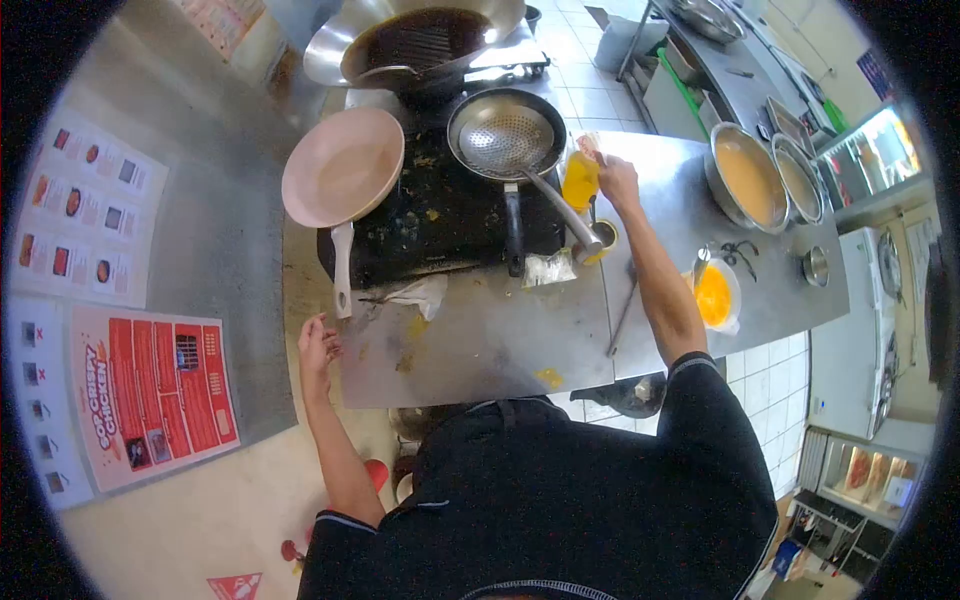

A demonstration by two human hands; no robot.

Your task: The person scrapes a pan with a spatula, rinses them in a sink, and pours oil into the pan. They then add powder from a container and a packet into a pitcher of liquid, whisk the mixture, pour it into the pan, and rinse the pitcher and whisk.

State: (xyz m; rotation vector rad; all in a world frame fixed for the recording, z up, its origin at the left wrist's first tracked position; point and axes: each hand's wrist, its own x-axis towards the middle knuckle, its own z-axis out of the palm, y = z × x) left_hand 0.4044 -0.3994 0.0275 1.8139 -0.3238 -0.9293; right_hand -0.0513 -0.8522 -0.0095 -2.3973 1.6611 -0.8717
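Note:
My right hand (618, 182) is closed on the top of a yellow bottle (580, 180), just right of the stove. Near the end of the pink pan's handle (342, 270) is my left hand (318, 350), its fingers apart and nothing in it. The pink pan (345, 168) rests on the left of the black stove (430, 225). A dark pan (510, 100) sits on the right of the stove with a perforated ladle (508, 138) in it. Beside the bottle stands a small can (603, 236). A crumpled packet (549, 268) lies at the stove's front right corner.
A large wok (325, 52) of dark liquid stands at the back. On the right counter are a bowl of batter (748, 175), a container of beaten egg (713, 297) and a small metal cup (816, 266). A white cloth (420, 295) lies by the stove's front edge.

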